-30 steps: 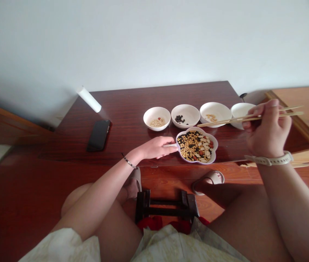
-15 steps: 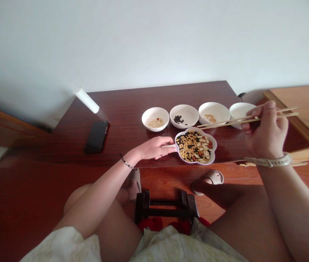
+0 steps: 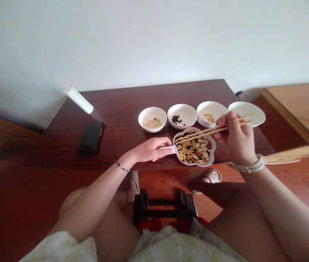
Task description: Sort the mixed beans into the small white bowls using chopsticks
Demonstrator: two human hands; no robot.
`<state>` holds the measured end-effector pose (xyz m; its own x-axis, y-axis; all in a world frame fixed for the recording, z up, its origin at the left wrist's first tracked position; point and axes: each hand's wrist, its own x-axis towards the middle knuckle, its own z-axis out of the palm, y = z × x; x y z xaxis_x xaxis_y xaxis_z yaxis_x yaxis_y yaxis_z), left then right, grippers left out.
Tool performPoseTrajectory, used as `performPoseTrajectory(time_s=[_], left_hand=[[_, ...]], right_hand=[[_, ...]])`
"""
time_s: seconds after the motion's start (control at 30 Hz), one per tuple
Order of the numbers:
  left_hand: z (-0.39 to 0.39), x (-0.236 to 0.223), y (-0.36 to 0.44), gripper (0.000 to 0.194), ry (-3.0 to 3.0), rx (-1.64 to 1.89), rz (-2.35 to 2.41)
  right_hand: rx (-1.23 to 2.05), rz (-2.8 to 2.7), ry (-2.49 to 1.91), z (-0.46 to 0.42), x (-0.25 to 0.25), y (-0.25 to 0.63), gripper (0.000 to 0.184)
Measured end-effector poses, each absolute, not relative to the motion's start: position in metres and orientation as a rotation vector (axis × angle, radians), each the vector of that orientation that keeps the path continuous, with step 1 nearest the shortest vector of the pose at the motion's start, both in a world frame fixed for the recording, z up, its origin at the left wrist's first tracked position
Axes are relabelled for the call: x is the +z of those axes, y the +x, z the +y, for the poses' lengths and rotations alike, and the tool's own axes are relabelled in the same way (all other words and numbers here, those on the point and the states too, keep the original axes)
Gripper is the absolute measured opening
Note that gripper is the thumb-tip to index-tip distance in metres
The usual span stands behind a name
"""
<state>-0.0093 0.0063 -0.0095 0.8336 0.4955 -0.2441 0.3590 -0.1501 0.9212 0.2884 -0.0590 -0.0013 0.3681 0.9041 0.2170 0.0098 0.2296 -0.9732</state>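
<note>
My left hand [image 3: 154, 149] is closed round the short handle of a flower-shaped bowl [image 3: 212, 154] near the table's front edge. Yellow beans, black beans and pale and reddish nuts [image 3: 202, 147] fill it. My right hand [image 3: 237, 138] grips a pair of chopsticks [image 3: 202, 134], whose tips reach over the left part of the mixed beans. Whether the tips pinch a bean cannot be made out. Behind stand white bowls in a row: one with pale nut pieces [image 3: 153, 123], one with black beans [image 3: 175, 119], one with yellow beans [image 3: 209, 117], and a rightmost bowl [image 3: 248, 107] partly hidden by my right hand.
A black phone [image 3: 91, 138] lies on the left of the dark wooden table [image 3: 119, 109], with a white cylinder [image 3: 79, 100] behind it. To the right is a lighter wooden piece of furniture [image 3: 296, 105]. A dark stool [image 3: 165, 207] is below, between my legs.
My right hand has moved left with the chopsticks, from the rightmost bowl's front to the flower-shaped bowl. My left hand keeps its hold on the handle. The view has shifted slightly.
</note>
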Motion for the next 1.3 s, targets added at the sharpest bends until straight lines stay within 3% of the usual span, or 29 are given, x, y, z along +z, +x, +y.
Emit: performPoseTrajectory(time_s=[0.73,1.3], left_hand=[[0.006,-0.007,-0.009,0.047,1.751,0.128,0.668],[0.005,-0.011,-0.014,0.047,1.740,0.150,0.656]], right_hand=[[0.751,-1.076,-1.226,-0.061,-0.003,0.282,0.052],[0.622,-0.824,-1.030,-0.048,0.007,0.308,0.040]])
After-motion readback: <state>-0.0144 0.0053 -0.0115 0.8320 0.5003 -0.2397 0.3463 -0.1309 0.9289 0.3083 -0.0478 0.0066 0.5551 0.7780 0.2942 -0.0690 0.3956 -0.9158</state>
